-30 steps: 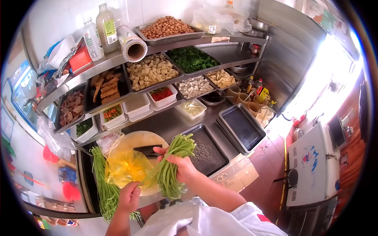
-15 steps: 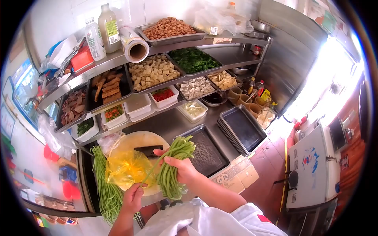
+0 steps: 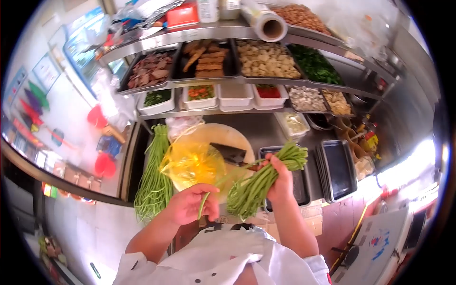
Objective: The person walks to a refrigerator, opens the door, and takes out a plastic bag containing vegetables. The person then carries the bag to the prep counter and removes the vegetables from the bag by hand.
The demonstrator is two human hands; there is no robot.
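My right hand is wrapped round a folded bunch of green long beans, held up over the front of the counter. My left hand has its fingers curled loosely round a single bean strand lower left of the bunch. Behind my hands a round cutting board bears a cleaver with a dark blade. A yellow plastic bag lies on the board's left part. More long beans lie in a long pile to the left and hang over the counter's edge.
A dark metal tray lies behind my right hand, with stacked trays further right. Shelves above hold tofu cubes, meat slices, greens and white tubs. A plastic-wrap roll protrudes from the top shelf.
The camera view has turned, shifting the scene right and up. My left hand has turned, its fingers now looser round the strand. The bunch stays in my right hand, now tilted more.
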